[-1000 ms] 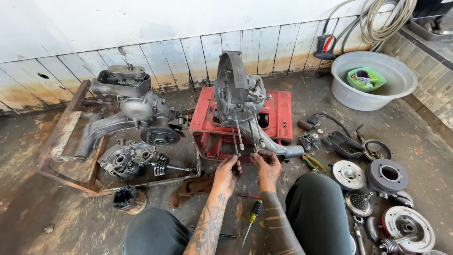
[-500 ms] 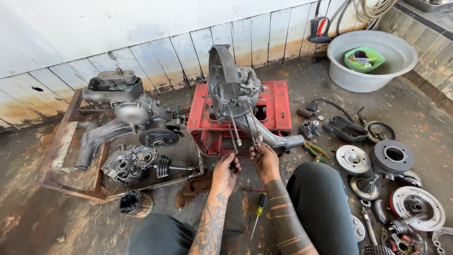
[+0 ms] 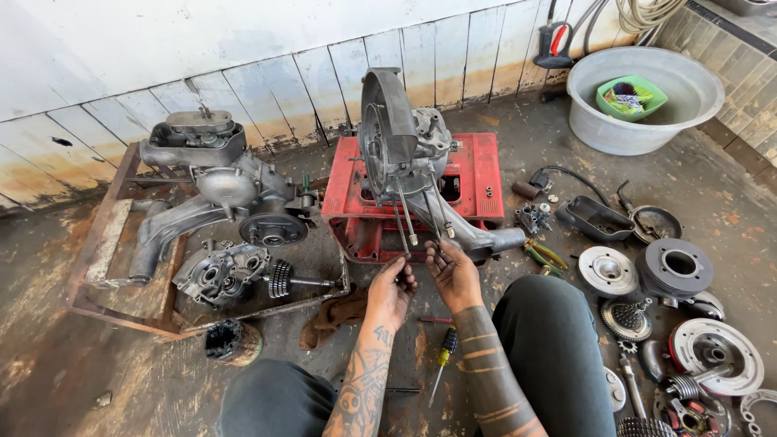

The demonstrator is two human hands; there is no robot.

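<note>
Left hand [image 3: 390, 293]: fingers closed on the tip of a stud [image 3: 402, 227], at the front edge of the red stand [image 3: 486, 174].
Right hand [image 3: 455, 275]: fingers pinched on the end of a 2nd stud [image 3: 431, 217], just beside the left hand.
Engine case [image 3: 401, 142]: upright on the red stand, studs slanting down toward the hands.
Tray [image 3: 95, 251]: left of the stand, carrying a 2nd engine [image 3: 214, 182] and a geared half-case [image 3: 222, 273] at its front edge.
Screwdriver [image 3: 442, 361]: yellow handle, on the floor between the knees.
Basin [image 3: 647, 97]: grey, far right corner of the floor, a green bowl [image 3: 631, 97] inside.
Discs and drums [image 3: 676, 267]: scattered on the floor to the right.
</note>
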